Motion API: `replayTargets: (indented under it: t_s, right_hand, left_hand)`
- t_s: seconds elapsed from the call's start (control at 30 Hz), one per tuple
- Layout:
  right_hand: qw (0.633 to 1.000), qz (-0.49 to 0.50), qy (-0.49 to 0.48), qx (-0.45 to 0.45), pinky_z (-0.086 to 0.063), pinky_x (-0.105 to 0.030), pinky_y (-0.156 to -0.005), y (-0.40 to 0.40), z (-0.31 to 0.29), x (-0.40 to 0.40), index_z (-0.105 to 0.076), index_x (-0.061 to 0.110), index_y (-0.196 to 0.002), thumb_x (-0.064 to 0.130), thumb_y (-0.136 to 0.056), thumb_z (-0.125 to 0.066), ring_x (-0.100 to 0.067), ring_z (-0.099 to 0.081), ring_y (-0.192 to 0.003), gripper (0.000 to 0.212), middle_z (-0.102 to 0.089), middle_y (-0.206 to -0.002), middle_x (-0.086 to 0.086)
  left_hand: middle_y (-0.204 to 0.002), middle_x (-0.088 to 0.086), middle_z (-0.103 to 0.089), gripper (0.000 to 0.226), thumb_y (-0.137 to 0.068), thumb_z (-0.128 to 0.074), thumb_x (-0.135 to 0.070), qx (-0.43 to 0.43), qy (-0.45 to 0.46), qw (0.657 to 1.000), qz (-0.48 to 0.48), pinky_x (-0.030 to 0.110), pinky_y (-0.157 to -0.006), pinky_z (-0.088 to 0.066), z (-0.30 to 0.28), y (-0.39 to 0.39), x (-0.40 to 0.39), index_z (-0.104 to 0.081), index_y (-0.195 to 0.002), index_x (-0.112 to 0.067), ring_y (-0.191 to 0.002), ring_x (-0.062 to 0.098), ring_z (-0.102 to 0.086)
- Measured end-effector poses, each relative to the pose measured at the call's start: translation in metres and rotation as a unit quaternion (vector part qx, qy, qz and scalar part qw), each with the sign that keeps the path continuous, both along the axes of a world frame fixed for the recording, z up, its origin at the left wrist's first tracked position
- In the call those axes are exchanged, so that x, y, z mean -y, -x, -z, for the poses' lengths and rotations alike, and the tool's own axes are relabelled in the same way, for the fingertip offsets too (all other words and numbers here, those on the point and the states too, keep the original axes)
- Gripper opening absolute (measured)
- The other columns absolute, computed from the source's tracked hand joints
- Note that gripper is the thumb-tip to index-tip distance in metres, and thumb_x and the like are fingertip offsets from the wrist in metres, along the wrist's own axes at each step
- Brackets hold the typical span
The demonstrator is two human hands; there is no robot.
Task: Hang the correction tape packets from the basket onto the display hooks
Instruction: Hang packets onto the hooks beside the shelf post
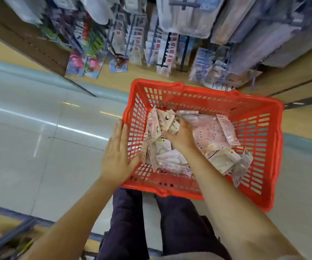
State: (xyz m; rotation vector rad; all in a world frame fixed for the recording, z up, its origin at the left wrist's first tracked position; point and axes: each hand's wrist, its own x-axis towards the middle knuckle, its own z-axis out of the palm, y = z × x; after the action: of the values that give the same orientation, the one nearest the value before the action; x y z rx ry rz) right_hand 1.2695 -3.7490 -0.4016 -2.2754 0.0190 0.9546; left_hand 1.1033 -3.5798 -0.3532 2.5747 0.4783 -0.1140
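Shop aisle, pale tile floor, seen from above. Basket: red plastic, on floor in front of person's legs, just below display. Hooks: dark prongs on rack above, already carrying assorted carded goods; blurred, so can't tell if any correction tape hangs there. Packets: pink and white, loose heap inside basket, approx. two dozen or more, none lifted clear. Left hand: fingers straight, flat against basket's outer left wall, thumb hooked over rim, steadying it. Right hand: down among packets, fingers curled round a few white ones at heap's left; grip partly hidden, looks closed on them. Status: early stage by the look of it, picking up; nearly all stock left to hang.
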Motion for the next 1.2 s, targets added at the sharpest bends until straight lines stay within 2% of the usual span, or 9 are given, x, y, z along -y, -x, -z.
replayTargets:
  t_s: [0.07,0.2,0.3,0.5,0.63,0.8,1.0,1.1,1.2]
  right_hand:
    - [0.999,-0.007,0.029,0.015,-0.041,-0.046,-0.11,-0.009,0.008,-0.015,-0.033,0.01,-0.153,0.048,-0.08,-0.08,-0.032,-0.037,-0.142,0.095,-0.042,-0.151,-0.014]
    - [0.995,-0.062,0.073,0.038,-0.043,-0.042,-0.103,-0.026,0.024,-0.037,-0.038,0.01,-0.148,0.06,-0.078,-0.078,-0.034,-0.049,-0.131,0.095,-0.055,-0.141,-0.013]
    - [0.985,-0.132,0.109,0.038,-0.046,-0.038,-0.1,-0.041,0.03,-0.045,-0.041,0.015,-0.147,0.063,-0.076,-0.077,-0.033,-0.055,-0.127,0.093,-0.059,-0.139,-0.009]
    - [0.964,-0.244,0.097,-0.04,-0.043,-0.026,-0.089,-0.062,0.031,-0.058,-0.04,0.017,-0.153,0.033,-0.085,-0.08,-0.025,-0.056,-0.126,0.08,-0.048,-0.152,-0.007]
    - [0.977,-0.181,0.068,-0.092,-0.043,-0.026,-0.088,-0.062,0.036,-0.06,-0.046,0.014,-0.149,0.04,-0.08,-0.084,-0.021,-0.059,-0.118,0.083,-0.052,-0.148,-0.004]
    - [0.983,-0.127,0.036,-0.124,-0.044,-0.03,-0.098,-0.06,0.032,-0.049,-0.047,0.011,-0.148,0.039,-0.078,-0.086,-0.023,-0.053,-0.13,0.085,-0.049,-0.151,-0.003]
    - [0.991,-0.036,-0.037,-0.121,-0.056,-0.039,-0.092,-0.05,0.003,-0.012,-0.067,0.019,-0.119,0.024,-0.084,-0.082,-0.019,-0.071,-0.099,0.039,-0.073,-0.114,0.001]
    - [0.994,-0.004,-0.046,-0.104,-0.055,-0.044,-0.096,-0.044,-0.022,0.005,-0.068,0.02,-0.122,0.031,-0.078,-0.085,-0.02,-0.07,-0.102,0.048,-0.074,-0.115,0.001]
    - [0.99,0.045,-0.093,-0.097,-0.056,-0.046,-0.094,-0.041,-0.055,0.021,-0.07,0.026,-0.117,0.033,-0.076,-0.086,-0.021,-0.071,-0.104,0.045,-0.075,-0.113,0.004]
  left_hand:
    - [-0.172,0.013,-0.013,0.093,-0.095,-0.053,-0.055,-0.004,0.011,0.999,-0.031,0.047,-0.118,-0.028,0.001,0.0,0.003,-0.011,-0.164,-0.009,-0.156,0.034,-0.023]
    - [-0.173,0.009,-0.01,0.097,-0.096,-0.057,-0.058,-0.008,0.024,0.997,-0.075,0.042,-0.116,-0.025,0.004,0.0,0.007,-0.004,-0.165,-0.014,-0.157,0.029,-0.019]
    - [-0.173,0.003,-0.008,0.097,-0.096,-0.054,-0.062,-0.011,0.044,0.995,-0.091,0.037,-0.119,-0.019,0.007,0.002,0.006,0.0,-0.165,-0.021,-0.157,0.009,-0.005]
    - [-0.173,-0.003,-0.008,0.094,-0.096,-0.051,-0.06,0.015,0.081,0.992,-0.092,0.035,-0.121,-0.019,0.01,0.003,0.004,0.0,-0.166,-0.021,-0.156,0.001,0.001]
    - [-0.169,-0.012,-0.004,0.091,-0.098,-0.053,-0.054,0.039,0.085,0.992,-0.083,0.033,-0.122,-0.019,0.015,0.004,0.003,-0.004,-0.166,-0.018,-0.157,0.003,-0.001]
    - [-0.171,0.006,-0.017,0.09,-0.097,-0.05,-0.054,0.043,0.086,0.992,-0.081,0.01,-0.122,0.0,0.013,0.004,0.002,-0.01,-0.165,-0.01,-0.156,0.0,0.003]
    - [-0.17,0.012,-0.02,0.091,-0.097,-0.05,-0.055,0.047,0.09,0.992,-0.074,0.027,-0.125,-0.013,0.008,0.001,0.004,-0.011,-0.164,-0.008,-0.157,0.008,-0.004]
    - [-0.171,0.012,-0.017,0.096,-0.094,-0.046,-0.063,0.017,0.105,0.991,-0.08,0.039,-0.123,-0.019,-0.002,-0.002,0.006,-0.009,-0.165,-0.01,-0.158,0.02,-0.011]
    - [-0.171,0.014,-0.016,0.098,-0.094,-0.052,-0.064,0.013,0.097,0.992,-0.083,0.037,-0.122,-0.015,-0.02,-0.007,0.01,-0.013,-0.164,-0.008,-0.158,0.028,-0.015]
